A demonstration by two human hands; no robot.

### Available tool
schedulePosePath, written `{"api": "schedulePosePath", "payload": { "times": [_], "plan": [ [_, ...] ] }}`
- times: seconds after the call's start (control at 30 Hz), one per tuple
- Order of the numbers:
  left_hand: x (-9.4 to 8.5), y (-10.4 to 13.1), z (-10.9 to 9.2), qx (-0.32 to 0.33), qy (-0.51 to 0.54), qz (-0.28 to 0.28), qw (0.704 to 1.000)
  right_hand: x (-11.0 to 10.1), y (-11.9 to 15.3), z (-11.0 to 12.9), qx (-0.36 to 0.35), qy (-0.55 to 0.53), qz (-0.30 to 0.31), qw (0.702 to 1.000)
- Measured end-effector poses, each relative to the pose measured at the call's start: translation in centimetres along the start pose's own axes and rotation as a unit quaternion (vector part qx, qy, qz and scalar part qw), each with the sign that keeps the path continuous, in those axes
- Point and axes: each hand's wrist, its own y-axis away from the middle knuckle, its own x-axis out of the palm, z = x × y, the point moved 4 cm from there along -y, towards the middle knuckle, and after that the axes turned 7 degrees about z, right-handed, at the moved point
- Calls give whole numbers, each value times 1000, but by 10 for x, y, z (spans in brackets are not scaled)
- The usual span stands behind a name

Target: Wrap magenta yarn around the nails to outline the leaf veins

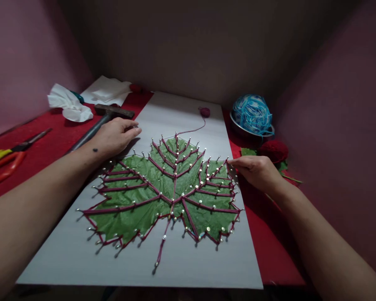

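Note:
A large green leaf point(122, 223) lies flat on a pale board point(207, 267), with many nails standing around its edge and along its veins. Purple-red yarn point(139, 204) runs between the vein nails. Darker red yarn point(147, 233) follows the lower outline and climbs the right side. My right hand point(257, 169) pinches at the upper right nail, its fingertips closed on the red yarn; the strand inside the fingers is mostly hidden. On the board's upper left, beside the leaf, rests my left hand point(117, 133), thumb and fingers a little apart and seemingly holding nothing.
A hammer point(113, 111) lies behind my left hand, scissors point(9, 156) farther left. Crumpled white tissue point(70, 104) is at the back left. A small purple ball point(204, 112) trails a strand. Blue-white yarn point(251, 113) sits in a metal bowl point(253, 133), near a red yarn ball point(273, 150).

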Motion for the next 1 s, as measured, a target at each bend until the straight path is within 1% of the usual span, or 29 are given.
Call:
{"api": "schedulePosePath", "payload": {
  "times": [0.1, 0.27, 0.3, 0.37, 0.47, 0.53, 0.63, 0.7, 0.77, 0.8, 0.87, 1.0],
  "plan": [
    [-1, 1, -1, 5, -6, -6, 1000, -1, -2, -4, 32, -20, 0, 999],
    [-1, 2, -4, 0, -20, -3, 1000, -2, -11, -19, 130, -119, 5, 984],
    [-1, 2, -4, -5, -21, -3, 1000, -3, -14, -23, 147, -125, 5, 981],
    [-1, 3, -5, -14, -19, -8, 1000, -7, -23, -30, 173, -100, 5, 980],
    [-2, 3, -4, -16, -10, -11, 1000, -12, -42, -32, 176, -45, 24, 983],
    [-2, 2, -3, -12, -3, -12, 1000, -14, -58, -26, 167, -16, 61, 984],
    [-1, 2, -2, -13, 4, -12, 1000, -13, -78, -6, 141, 53, 142, 978],
    [-1, 2, -2, -18, 0, -12, 1000, -12, -87, 11, 116, 75, 188, 972],
    [-1, 3, -2, -19, -4, -10, 1000, -10, -90, 26, 107, 110, 224, 962],
    [-1, 3, -3, -17, -6, -9, 1000, -10, -89, 32, 103, 134, 231, 958],
    [-1, 2, -3, -9, -9, -7, 1000, -10, -85, 40, 109, 167, 224, 954],
    [-1, 2, -2, 0, -19, -11, 1000, -10, -70, 46, 80, 143, 194, 967]
  ]
}}
